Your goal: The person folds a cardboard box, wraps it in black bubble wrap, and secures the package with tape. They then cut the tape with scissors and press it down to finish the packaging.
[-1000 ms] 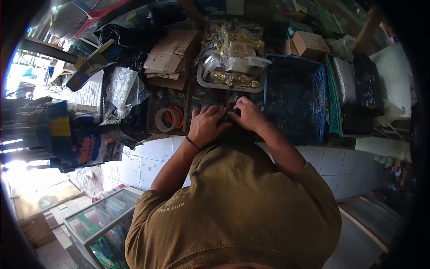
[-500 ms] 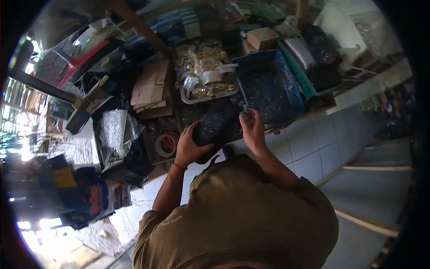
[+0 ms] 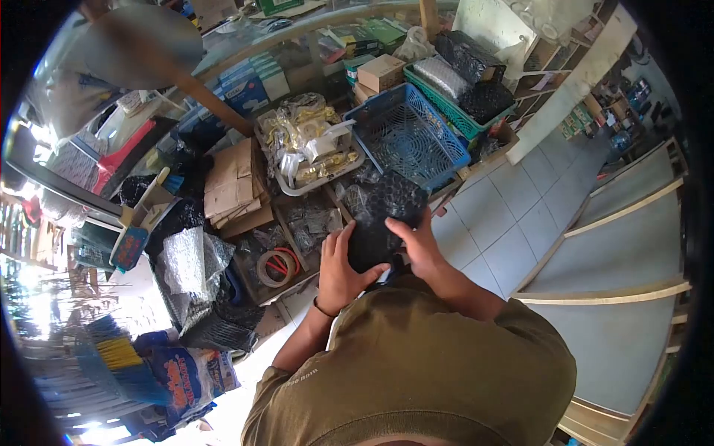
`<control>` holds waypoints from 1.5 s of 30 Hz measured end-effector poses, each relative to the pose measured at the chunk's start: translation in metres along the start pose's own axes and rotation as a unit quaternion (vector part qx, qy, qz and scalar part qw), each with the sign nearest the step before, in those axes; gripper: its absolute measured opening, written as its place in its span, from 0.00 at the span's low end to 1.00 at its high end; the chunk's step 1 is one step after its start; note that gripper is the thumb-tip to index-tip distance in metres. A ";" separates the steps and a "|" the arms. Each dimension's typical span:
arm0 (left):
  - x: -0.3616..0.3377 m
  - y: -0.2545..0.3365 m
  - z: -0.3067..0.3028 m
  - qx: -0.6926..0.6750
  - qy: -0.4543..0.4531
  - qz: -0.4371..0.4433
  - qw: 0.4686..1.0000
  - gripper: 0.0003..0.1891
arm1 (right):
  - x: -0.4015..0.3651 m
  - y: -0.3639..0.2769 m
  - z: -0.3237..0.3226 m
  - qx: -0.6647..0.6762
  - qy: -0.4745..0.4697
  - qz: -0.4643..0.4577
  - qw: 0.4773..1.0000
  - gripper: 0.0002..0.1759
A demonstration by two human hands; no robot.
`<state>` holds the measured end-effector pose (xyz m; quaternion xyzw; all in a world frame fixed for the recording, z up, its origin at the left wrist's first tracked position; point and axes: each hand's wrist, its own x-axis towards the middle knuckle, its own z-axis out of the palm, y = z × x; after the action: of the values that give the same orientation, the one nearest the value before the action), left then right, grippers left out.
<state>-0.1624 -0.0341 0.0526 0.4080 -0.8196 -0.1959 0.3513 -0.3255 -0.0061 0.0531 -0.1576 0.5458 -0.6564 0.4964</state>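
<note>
A parcel wrapped in black bubble wrap [image 3: 381,219] is held close in front of my body, between both hands. My left hand [image 3: 342,269] grips its left and lower side, thumb across the near edge. On the right side my right hand [image 3: 418,241] has its thumb on top and the other fingers hidden behind the wrap. What lies inside the wrapping cannot be seen. Beyond the parcel stand a white tray [image 3: 296,192] with gold-coloured parts in clear plastic and a blue plastic basket [image 3: 461,160].
Flattened cardboard [image 3: 232,182] lies left of the tray. A tape roll [image 3: 274,269] sits in a compartment at the bench's near edge. Clear bubble wrap [image 3: 184,260] is piled at left. A green basket [image 3: 476,123] holds wrapped parcels at the back right.
My right hand has moved from near the blue basket's edge onto the parcel's right side. The parcel has shifted slightly right and looks turned. The head view has shifted and brightened.
</note>
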 end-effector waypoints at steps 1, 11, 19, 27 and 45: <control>0.005 -0.007 -0.002 -0.142 -0.075 -0.060 0.985 0.46 | 0.008 -0.002 -0.009 0.025 -0.042 -0.019 0.999 0.43; 0.112 0.002 0.007 -0.386 -0.192 -0.097 0.897 0.57 | 0.105 -0.069 -0.043 -0.007 -0.372 -0.238 0.897 0.63; 0.251 0.054 0.048 -0.031 -0.291 0.111 0.950 0.51 | 0.167 -0.136 -0.139 -0.183 -0.307 -0.353 0.865 0.69; 0.390 0.109 0.098 0.172 -0.302 0.257 0.902 0.48 | 0.236 -0.190 -0.159 -0.334 -0.169 -0.475 0.796 0.63; 0.489 0.050 0.221 0.326 -0.176 0.335 0.866 0.46 | 0.305 -0.180 -0.142 -0.521 -0.022 -0.427 0.738 0.48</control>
<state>-0.5570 -0.3912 0.1374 0.1585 -0.9725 0.1431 0.0929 -0.6574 -0.1935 0.0578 -0.6227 0.6671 -0.4086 0.0161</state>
